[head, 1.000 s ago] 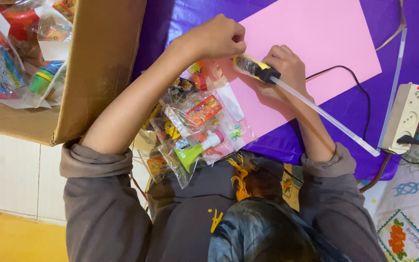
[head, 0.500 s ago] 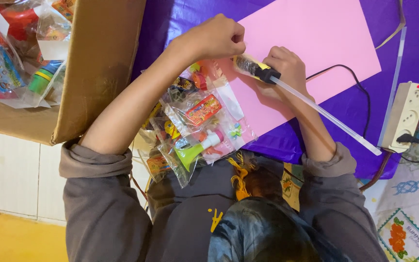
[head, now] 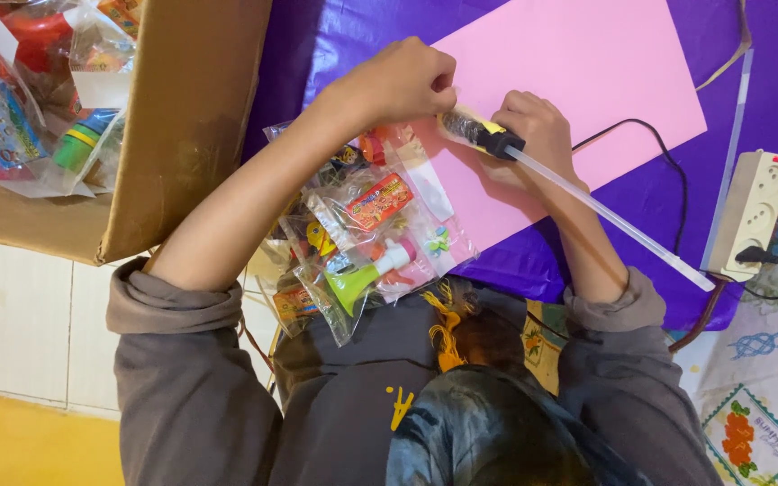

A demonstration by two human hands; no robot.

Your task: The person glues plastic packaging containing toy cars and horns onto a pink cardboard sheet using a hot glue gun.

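The right hand (head: pixel 538 135) is closed around a glue gun (head: pixel 481 133), gripping its dark and yellow body so the nozzle end points toward the left hand. A long clear glue stick (head: pixel 614 220) runs out of the back of the gun, past the wrist and along the right forearm, ending near a white power strip (head: pixel 754 211). The left hand (head: pixel 402 81) is curled into a loose fist, fingertips pinching at something too small to make out, just beside the gun's nozzle. Both hands rest on a pink sheet of paper (head: pixel 587 63), which lies on a purple cloth (head: pixel 335 36).

Under the left forearm lies a pile of clear plastic bags of small toys (head: pixel 371 234) (a green trumpet-shaped one shows plainly), overlapping the near edge of the pink sheet. A black cord (head: pixel 650 148) loops across the cloth from behind the right hand. To the left stands an open cardboard box (head: pixel 182 135) holding more bagged toys. The person wears a grey sweatshirt with the sleeves (head: pixel 173 306) pushed up.
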